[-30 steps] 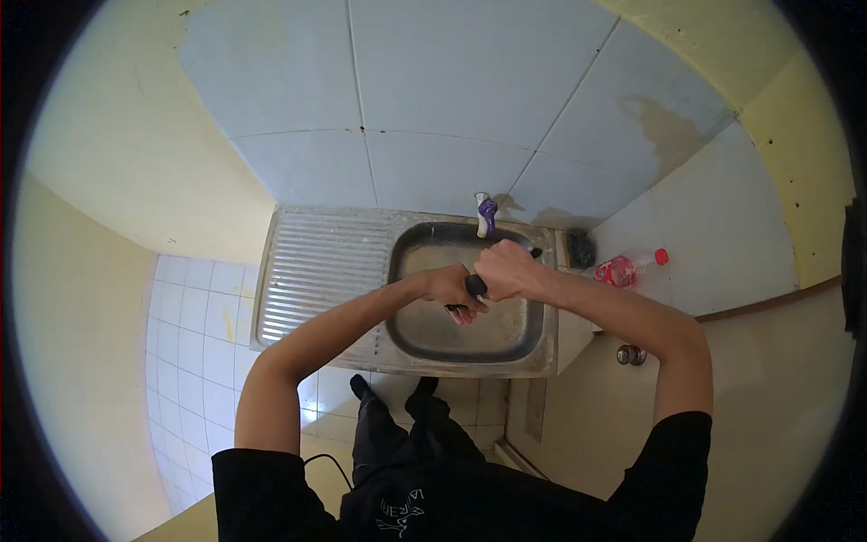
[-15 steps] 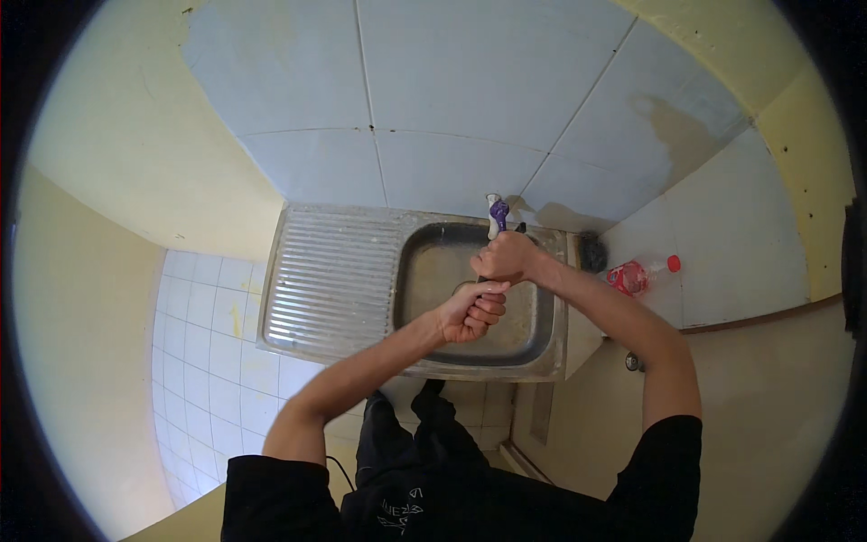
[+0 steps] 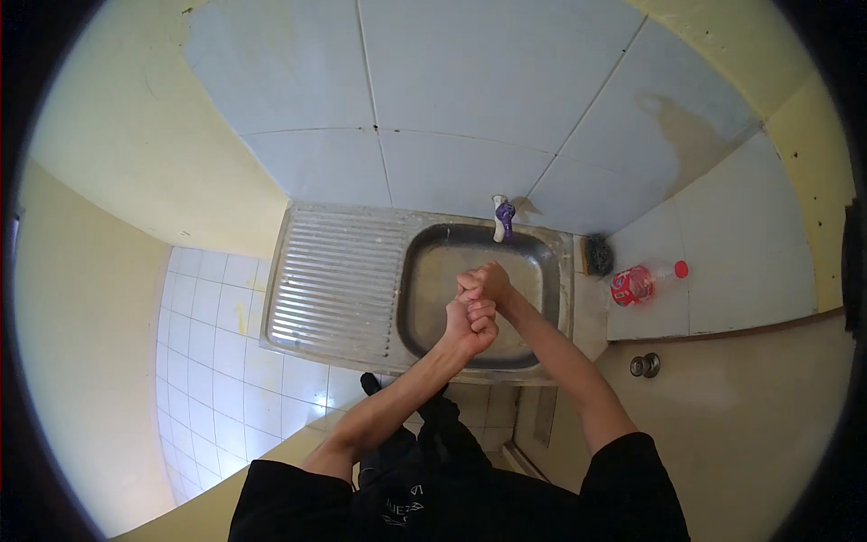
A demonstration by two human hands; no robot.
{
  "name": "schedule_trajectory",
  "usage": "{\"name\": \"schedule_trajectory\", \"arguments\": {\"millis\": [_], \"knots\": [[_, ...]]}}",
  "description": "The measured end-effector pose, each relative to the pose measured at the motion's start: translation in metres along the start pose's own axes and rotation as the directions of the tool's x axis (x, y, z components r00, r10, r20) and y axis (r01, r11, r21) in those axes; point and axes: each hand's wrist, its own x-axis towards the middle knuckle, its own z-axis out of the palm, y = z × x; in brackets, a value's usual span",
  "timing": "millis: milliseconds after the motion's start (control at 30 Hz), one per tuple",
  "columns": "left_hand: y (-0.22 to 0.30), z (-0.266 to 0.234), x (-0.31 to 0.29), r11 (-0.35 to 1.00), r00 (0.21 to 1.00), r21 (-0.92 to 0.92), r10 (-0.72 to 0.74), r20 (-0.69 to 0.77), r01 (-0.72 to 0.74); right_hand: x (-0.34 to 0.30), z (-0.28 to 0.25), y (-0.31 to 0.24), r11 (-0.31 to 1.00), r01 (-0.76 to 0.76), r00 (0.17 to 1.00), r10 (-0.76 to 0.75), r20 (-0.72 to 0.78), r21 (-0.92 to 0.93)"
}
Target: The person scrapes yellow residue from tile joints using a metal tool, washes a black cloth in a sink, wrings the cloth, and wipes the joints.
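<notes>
Both my hands are together over the steel sink basin. My left hand is curled into a fist. My right hand sits just above it with its fingers closed, touching the left knuckles. Nothing shows between the fingers of either hand. A white tap with a purple piece stands at the back rim of the basin, a short way beyond my right hand.
A ribbed steel drainboard lies left of the basin. A dark scrubber and a red plastic bottle lying on its side are on the right ledge. A round door knob is lower right. White floor tiles lie at the left.
My right hand has come back from the tap down onto my left hand. The dark thing seen between my hands a second ago no longer shows.
</notes>
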Motion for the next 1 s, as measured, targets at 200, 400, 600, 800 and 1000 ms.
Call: {"name": "schedule_trajectory", "arguments": {"millis": [200,400,600,800,1000], "knots": [[0.038,0.006,-0.004,0.708,0.968,0.674,-0.052,-0.247,0.210,0.001,-0.013,0.011,0.988,-0.015,0.974,0.050,0.221,-0.157],[0.079,0.016,-0.032,0.441,0.985,0.897,0.137,-0.106,0.035,0.028,-0.053,-0.027,0.925,-0.380,0.925,0.380,0.021,-0.006],[0.032,-0.018,0.031,0.530,0.921,0.830,0.387,-0.055,-0.173,0.003,-0.004,-0.037,-0.044,-0.276,0.451,0.876,0.169,0.960],[0.072,-0.058,0.071,0.773,0.933,0.576,0.358,-0.049,-0.266,0.014,0.012,-0.067,-0.192,-0.079,0.186,0.961,0.204,0.978],[0.059,-0.058,0.085,0.809,0.975,0.560,0.221,-0.009,-0.178,-0.006,0.015,-0.055,-0.101,0.030,0.122,0.988,0.096,0.994]]}}
